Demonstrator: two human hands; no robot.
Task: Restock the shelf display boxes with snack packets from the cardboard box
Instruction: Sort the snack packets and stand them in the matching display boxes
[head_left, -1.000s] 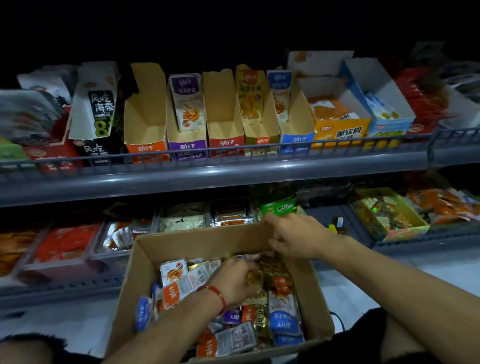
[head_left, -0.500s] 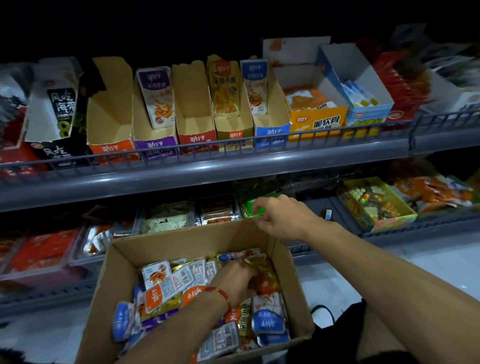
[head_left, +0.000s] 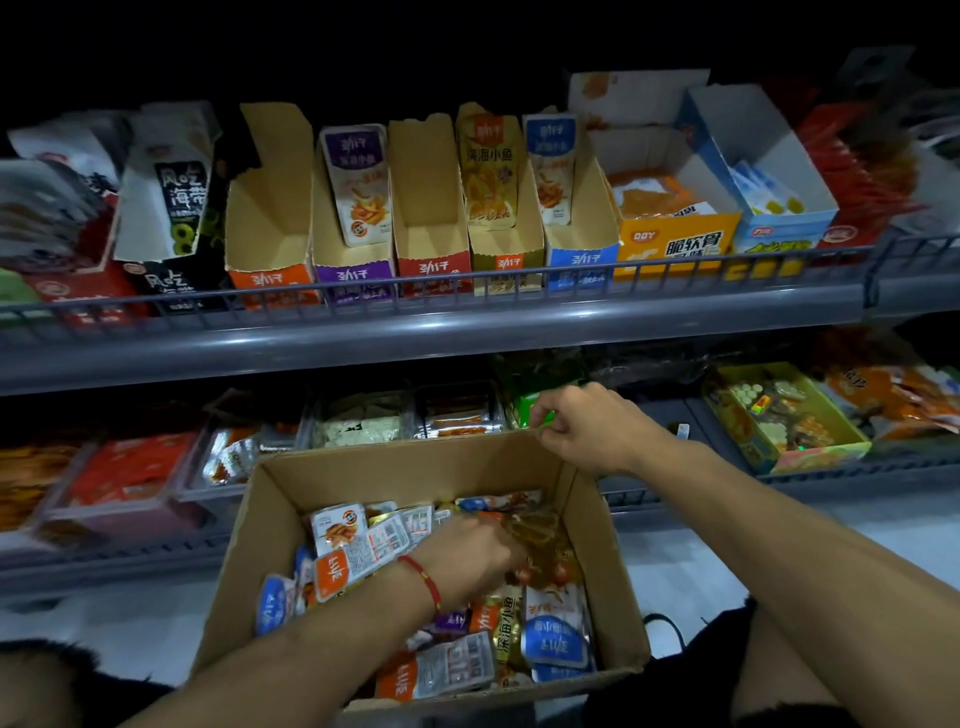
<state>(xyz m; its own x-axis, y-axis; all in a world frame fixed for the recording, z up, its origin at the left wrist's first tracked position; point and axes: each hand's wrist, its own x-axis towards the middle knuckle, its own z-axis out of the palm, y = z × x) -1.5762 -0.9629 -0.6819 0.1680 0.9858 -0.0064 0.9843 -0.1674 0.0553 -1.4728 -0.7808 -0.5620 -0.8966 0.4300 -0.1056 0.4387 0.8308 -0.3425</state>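
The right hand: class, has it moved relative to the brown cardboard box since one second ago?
Yes. The right hand went from above the packets to the brown cardboard box's far rim.

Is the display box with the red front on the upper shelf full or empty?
Empty. The red-front display box shows only bare brown cardboard inside, while the purple-front box beside it holds an upright packet.

The cardboard box sits before the lower shelf, packets heaped inside. Display boxes line the upper shelf's front edge.
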